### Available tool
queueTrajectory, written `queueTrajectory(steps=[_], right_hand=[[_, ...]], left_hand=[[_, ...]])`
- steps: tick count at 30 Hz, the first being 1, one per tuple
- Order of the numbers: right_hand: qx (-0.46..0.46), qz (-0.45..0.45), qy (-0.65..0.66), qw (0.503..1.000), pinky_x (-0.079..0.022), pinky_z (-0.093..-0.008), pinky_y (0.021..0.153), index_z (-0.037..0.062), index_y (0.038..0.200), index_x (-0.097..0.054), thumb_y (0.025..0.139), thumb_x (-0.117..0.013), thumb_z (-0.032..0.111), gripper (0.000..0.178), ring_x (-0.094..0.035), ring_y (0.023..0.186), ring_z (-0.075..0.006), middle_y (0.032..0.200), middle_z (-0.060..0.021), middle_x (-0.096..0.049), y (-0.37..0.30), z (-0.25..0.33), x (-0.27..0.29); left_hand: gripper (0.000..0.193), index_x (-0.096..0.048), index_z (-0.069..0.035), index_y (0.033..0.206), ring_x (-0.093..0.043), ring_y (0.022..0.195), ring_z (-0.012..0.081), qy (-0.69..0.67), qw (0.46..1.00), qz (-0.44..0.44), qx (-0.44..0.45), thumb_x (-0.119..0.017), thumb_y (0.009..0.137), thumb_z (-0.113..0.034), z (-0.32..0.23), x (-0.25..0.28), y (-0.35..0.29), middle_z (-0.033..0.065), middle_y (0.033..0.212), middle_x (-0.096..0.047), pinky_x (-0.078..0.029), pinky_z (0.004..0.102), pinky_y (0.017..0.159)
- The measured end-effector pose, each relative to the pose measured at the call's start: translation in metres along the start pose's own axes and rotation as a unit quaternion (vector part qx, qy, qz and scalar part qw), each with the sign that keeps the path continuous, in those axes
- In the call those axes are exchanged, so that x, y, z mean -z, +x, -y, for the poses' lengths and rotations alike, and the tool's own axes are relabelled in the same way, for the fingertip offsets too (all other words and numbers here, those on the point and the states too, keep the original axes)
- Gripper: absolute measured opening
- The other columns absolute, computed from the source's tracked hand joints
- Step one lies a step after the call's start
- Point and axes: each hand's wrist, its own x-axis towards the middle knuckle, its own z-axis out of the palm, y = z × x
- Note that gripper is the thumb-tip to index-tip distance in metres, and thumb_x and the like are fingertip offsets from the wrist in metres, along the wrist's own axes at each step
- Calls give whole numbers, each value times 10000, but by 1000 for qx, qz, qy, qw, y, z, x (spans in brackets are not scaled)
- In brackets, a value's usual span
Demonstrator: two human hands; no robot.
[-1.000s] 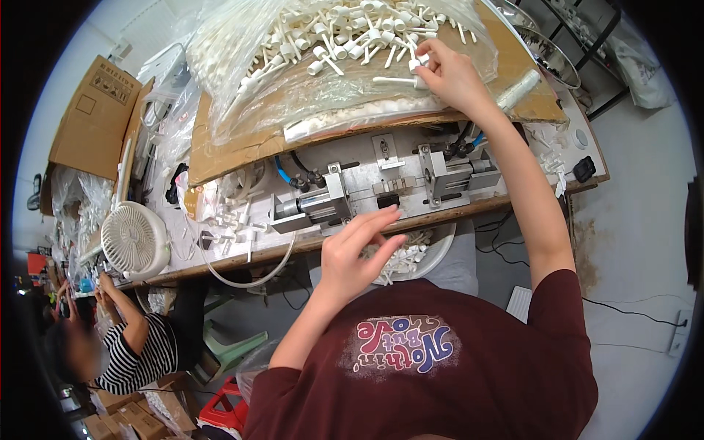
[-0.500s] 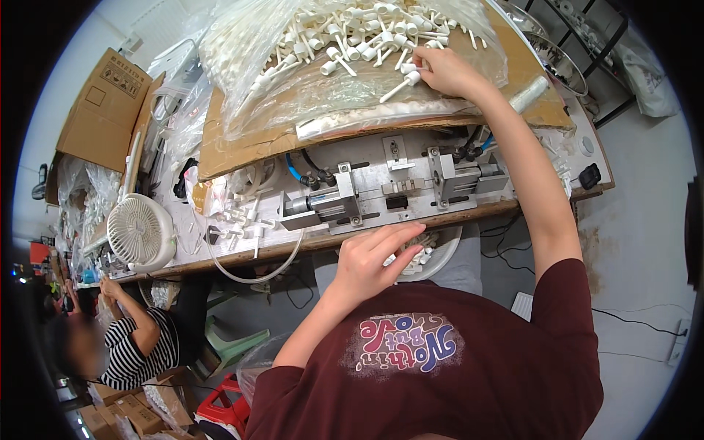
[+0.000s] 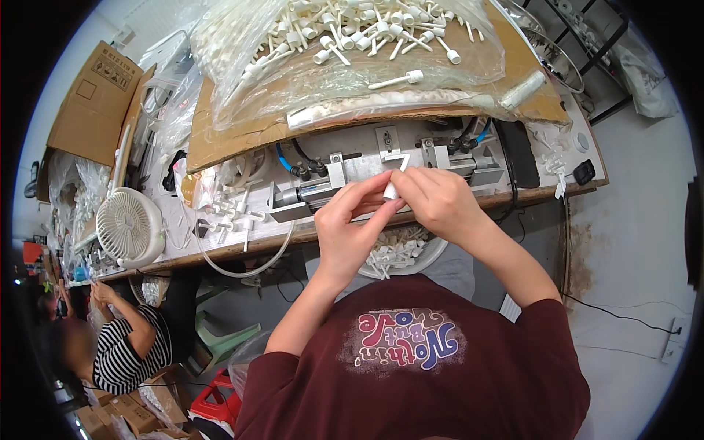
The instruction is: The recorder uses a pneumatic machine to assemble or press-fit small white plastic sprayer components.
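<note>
Brings the right hand [image 3: 444,204] down from the heap of white pieces [image 3: 367,37], after reaching to its lower edge half a second ago, and now meets the left hand [image 3: 345,226] in front of the metal fixture [image 3: 292,211]. Also turns the left fingertips to that same spot, no longer idle near the tub [image 3: 434,253]. Leaves a loose piece [image 3: 396,81] lying on the clear plastic sheet [image 3: 323,77], just below the heap, and uncovers a dark flat slab [image 3: 518,154] at the right of the bench [image 3: 595,158], earlier behind the forearm. Pinches a white piece [image 3: 391,193] in the curled right fingers. Looks smooth and plain white, with a short round head tilted down toward the body and a thinner part running up behind the fingertips. Cannot place the bent white strip just above as part of this piece or of something behind. Hangs in the air between both sets of fingertips, touching the right ones, just beside the left index finger and above the left thumb. Holds the left fingers nearly straight, thumb apart, but cannot tell whether gripping or merely steadying
</note>
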Motion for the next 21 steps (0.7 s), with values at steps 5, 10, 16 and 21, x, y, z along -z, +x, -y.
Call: queueTrajectory(steps=[5, 10, 16, 21], right_hand=[[-339, -33, 437, 832, -469, -245, 522, 2, 1000, -611, 918, -659, 99, 136, -677, 627, -154, 821, -96, -710, -13, 1, -5], [-419, -20, 672, 610, -458, -210, 540, 2, 1004, -615, 988, -606, 187, 185, -663, 610, -126, 843, -95, -700, -14, -9, -5], [-416, -23, 702, 577, -516, -222, 538, 33, 991, -564, 1028, -532, 235, 208, -653, 563, -122, 816, -131, -703, -11, -2, -5], [-405, -11, 711, 575, -518, -227, 546, 20, 993, -572, 1023, -542, 221, 205, -661, 570, -135, 812, -128, -699, -14, -3, -6]], left_hand=[[340, -701, 20, 1081, -669, 885, 143, 5, 999, 33, -35, -765, 756, 93, -2, 7, -9, 109, 1105, -635, -626, 267, 760], [343, -737, 3, 1013, -695, 925, 168, 94, 982, 118, -110, -826, 682, 13, -8, 15, -14, 137, 1216, -662, -589, 261, 731], [342, -752, -22, 982, -712, 937, 213, 140, 970, 118, -160, -835, 652, -57, -2, 18, -20, 111, 1139, -721, -552, 280, 771], [339, -750, -19, 980, -711, 945, 222, 147, 968, 125, -163, -830, 653, -59, -3, 21, -21, 108, 1149, -717, -554, 293, 774]])
